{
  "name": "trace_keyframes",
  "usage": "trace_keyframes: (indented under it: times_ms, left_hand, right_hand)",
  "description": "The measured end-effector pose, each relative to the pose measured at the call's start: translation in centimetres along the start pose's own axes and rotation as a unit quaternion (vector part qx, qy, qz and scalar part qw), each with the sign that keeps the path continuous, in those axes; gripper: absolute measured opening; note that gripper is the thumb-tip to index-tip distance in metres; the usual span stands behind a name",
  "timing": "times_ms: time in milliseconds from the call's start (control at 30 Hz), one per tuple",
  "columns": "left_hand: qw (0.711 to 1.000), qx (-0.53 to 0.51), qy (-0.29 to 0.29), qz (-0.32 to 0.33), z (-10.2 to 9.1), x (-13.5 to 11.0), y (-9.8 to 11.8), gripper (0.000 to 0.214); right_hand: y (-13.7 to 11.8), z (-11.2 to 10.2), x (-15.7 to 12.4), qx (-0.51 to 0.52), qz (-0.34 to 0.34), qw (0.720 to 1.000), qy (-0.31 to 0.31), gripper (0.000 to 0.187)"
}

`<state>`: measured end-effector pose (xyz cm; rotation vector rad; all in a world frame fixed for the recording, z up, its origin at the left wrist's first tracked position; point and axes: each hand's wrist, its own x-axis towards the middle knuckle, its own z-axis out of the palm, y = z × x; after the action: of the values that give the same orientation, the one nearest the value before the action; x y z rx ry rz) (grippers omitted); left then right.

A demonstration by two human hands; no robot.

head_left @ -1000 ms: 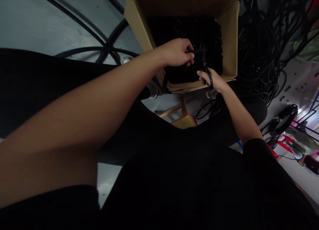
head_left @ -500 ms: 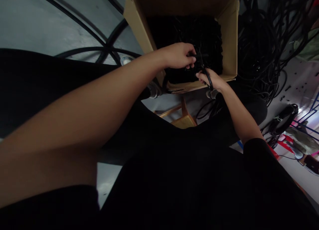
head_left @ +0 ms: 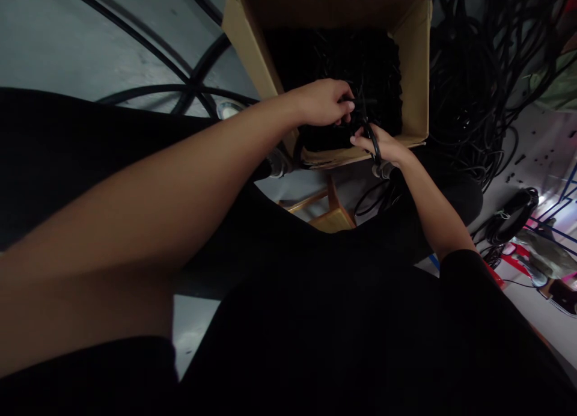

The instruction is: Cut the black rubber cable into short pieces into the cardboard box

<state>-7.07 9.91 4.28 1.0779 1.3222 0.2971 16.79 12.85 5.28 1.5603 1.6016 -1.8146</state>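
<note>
Over the open cardboard box (head_left: 415, 79), my left hand (head_left: 325, 102) pinches a thin black strip (head_left: 369, 101), possibly a piece of rubber or cable. Just below and to the right, my right hand (head_left: 376, 144) is closed on black-handled scissors (head_left: 375, 144). One handle loop shows across its fingers. The dark blades point up and cross the strip near my left fingertips; whether they are apart is too dark to tell. Inside the box lies a heap of small black pieces (head_left: 342, 55), partly hidden by my hands.
Tangled black cables or hoses (head_left: 473, 85) lie right of the box, with a coiled bundle (head_left: 514, 214) farther down. Thick black hoses (head_left: 135, 37) cross the floor at left. A wooden stool (head_left: 333, 219) shows beneath my legs. Small black scraps (head_left: 518, 163) dot the floor at right.
My right hand and the scissors have shifted slightly left, and its thumb sits a little lower. My left hand stays almost in place, holding the strip.
</note>
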Motion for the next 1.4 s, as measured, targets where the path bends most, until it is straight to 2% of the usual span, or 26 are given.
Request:
trace_keyframes:
  times_ms: [267, 367, 600, 933, 1200, 1400]
  left_hand:
    - [0.997, 0.071, -0.004, 0.000, -0.1, 0.4, 0.3, 0.054]
    - [0.997, 0.079, 0.011, 0.009, -0.1, 0.3, 0.3, 0.057]
    - [0.997, 0.075, -0.005, 0.016, -0.2, 0.3, 0.0, 0.057]
    - [0.997, 0.071, 0.010, 0.029, -0.5, 0.3, -0.4, 0.078]
    - [0.994, 0.108, -0.014, 0.018, -0.2, 0.0, 0.2, 0.065]
    - [0.991, 0.127, -0.027, 0.018, 0.0, -0.2, 0.5, 0.067]
  right_hand:
    - [-0.3, 0.3, 0.1, -0.032, -0.028, 0.999, -0.003, 0.054]
    - [-0.1, 0.3, 0.2, -0.039, -0.032, 0.999, -0.008, 0.056]
    - [1.7, 0.0, 1.1, -0.021, -0.037, 0.999, -0.017, 0.062]
    - [2.0, -0.1, 1.3, -0.006, -0.038, 0.999, -0.023, 0.062]
    - [1.6, 0.2, 1.0, 0.000, -0.045, 0.999, -0.025, 0.062]
    - [0.6, 0.1, 0.6, -0.006, -0.037, 0.999, -0.025, 0.065]
